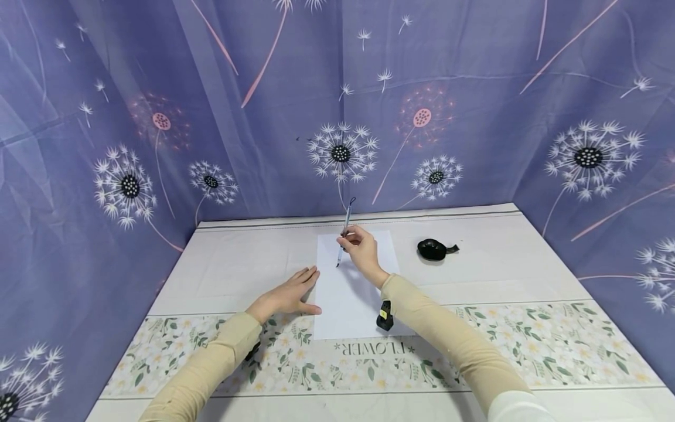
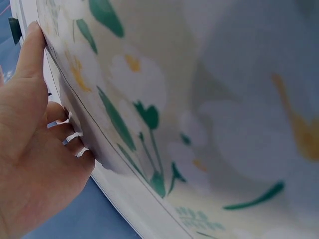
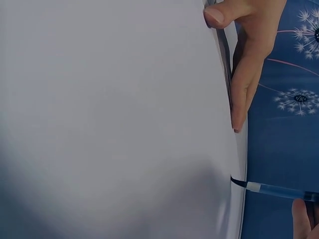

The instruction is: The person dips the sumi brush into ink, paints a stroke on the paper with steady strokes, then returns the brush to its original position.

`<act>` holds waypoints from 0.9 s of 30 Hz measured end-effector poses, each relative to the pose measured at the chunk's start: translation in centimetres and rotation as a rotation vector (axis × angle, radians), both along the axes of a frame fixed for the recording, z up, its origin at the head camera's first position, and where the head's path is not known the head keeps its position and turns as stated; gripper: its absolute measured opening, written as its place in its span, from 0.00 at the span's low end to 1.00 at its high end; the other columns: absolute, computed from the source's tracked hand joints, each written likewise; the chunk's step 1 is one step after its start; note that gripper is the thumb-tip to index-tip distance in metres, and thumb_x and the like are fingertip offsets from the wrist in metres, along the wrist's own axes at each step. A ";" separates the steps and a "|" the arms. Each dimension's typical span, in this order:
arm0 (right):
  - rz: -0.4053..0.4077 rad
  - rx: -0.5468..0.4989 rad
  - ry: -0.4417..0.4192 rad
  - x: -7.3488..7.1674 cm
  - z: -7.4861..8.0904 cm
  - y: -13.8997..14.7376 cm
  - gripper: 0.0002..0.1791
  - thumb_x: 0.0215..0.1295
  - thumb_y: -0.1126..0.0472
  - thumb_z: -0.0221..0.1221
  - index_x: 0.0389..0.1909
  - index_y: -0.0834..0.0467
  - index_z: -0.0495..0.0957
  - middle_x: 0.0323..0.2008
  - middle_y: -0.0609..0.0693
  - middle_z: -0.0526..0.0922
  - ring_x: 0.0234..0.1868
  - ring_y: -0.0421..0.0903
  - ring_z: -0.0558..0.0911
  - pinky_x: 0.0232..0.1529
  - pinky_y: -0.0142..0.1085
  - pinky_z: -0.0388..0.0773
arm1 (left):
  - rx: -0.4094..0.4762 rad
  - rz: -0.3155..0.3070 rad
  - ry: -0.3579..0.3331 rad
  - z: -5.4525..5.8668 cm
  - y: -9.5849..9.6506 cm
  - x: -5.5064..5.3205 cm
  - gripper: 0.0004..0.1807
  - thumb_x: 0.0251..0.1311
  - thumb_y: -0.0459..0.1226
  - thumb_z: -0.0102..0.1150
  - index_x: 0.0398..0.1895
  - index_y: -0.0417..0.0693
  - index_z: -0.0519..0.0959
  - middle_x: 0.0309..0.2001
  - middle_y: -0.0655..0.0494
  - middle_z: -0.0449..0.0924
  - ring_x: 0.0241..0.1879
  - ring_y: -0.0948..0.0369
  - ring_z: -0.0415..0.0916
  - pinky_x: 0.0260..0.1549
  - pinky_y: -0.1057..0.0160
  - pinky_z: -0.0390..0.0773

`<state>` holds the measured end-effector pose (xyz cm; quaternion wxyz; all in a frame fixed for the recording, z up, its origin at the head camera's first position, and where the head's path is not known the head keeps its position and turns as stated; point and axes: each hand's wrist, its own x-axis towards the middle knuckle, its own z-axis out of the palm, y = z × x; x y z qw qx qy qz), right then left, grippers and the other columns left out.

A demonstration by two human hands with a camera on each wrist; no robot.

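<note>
A white sheet of paper [image 1: 345,308] lies on the table. My right hand [image 1: 362,252] pinches a slim writing brush [image 1: 347,217] with a pale blue handle above the sheet's upper part. Its dark, pointed bristles [image 3: 238,182] slant down to the paper in the right wrist view; whether they touch it, I cannot tell. Flat at the sheet's left edge rests my left hand [image 1: 289,295], fingers straight and thumb spread onto the border. In the left wrist view the same hand [image 2: 42,134] lies against the tablecloth.
Right of the paper stands a small black dish [image 1: 432,250] with a short handle. A flower-printed band [image 1: 527,340] crosses the tablecloth near me. Purple dandelion curtains [image 1: 274,152] enclose the table at the back and sides.
</note>
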<state>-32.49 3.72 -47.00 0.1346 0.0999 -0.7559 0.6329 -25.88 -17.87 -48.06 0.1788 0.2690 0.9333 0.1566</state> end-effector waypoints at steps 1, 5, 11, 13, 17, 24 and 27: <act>-0.003 0.007 0.000 0.0 0.0 0.0 0.09 0.59 0.65 0.66 0.39 0.64 0.81 0.31 0.62 0.86 0.31 0.45 0.85 0.34 0.32 0.85 | 0.001 0.000 0.000 0.0 0.0 0.0 0.55 0.58 0.60 0.59 0.77 0.41 0.43 0.78 0.44 0.36 0.77 0.45 0.35 0.74 0.45 0.49; -0.007 0.019 -0.012 0.0 -0.1 0.1 0.09 0.59 0.65 0.66 0.39 0.63 0.81 0.32 0.61 0.86 0.32 0.49 0.86 0.34 0.32 0.85 | -0.001 -0.003 -0.001 0.0 0.0 0.1 0.55 0.58 0.60 0.59 0.77 0.41 0.43 0.78 0.44 0.36 0.77 0.45 0.34 0.74 0.45 0.49; -0.010 0.035 -0.031 -0.1 -0.2 0.1 0.09 0.60 0.64 0.66 0.40 0.63 0.81 0.33 0.61 0.87 0.34 0.52 0.87 0.35 0.32 0.85 | -0.008 0.001 0.001 0.0 0.1 0.0 0.55 0.58 0.60 0.59 0.77 0.41 0.43 0.78 0.45 0.36 0.77 0.45 0.35 0.74 0.45 0.49; -0.012 0.035 -0.035 -0.1 -0.1 0.2 0.09 0.60 0.65 0.66 0.40 0.63 0.81 0.34 0.61 0.87 0.34 0.52 0.87 0.35 0.33 0.86 | -0.008 0.002 0.002 0.0 0.1 0.0 0.55 0.58 0.60 0.59 0.77 0.42 0.43 0.78 0.45 0.36 0.77 0.45 0.35 0.74 0.45 0.49; -0.015 0.026 -0.045 -0.1 0.1 0.3 0.09 0.59 0.65 0.66 0.40 0.62 0.82 0.34 0.62 0.87 0.35 0.51 0.87 0.36 0.34 0.86 | -0.010 -0.004 0.009 0.0 0.1 -0.1 0.55 0.58 0.61 0.58 0.77 0.42 0.43 0.78 0.45 0.36 0.77 0.45 0.35 0.74 0.45 0.49; -0.026 0.038 -0.047 -0.2 0.0 0.6 0.10 0.59 0.66 0.66 0.41 0.65 0.81 0.34 0.62 0.87 0.34 0.50 0.87 0.34 0.33 0.86 | -0.003 -0.006 0.003 0.0 0.1 -0.1 0.55 0.58 0.60 0.58 0.77 0.41 0.43 0.78 0.44 0.36 0.77 0.45 0.34 0.74 0.45 0.49; -0.035 0.042 -0.052 -0.2 0.0 0.7 0.10 0.59 0.66 0.66 0.41 0.65 0.81 0.34 0.62 0.87 0.35 0.51 0.87 0.34 0.33 0.86 | 0.002 -0.004 -0.003 0.0 0.0 -0.1 0.55 0.58 0.60 0.59 0.77 0.41 0.43 0.78 0.44 0.36 0.77 0.45 0.34 0.74 0.45 0.48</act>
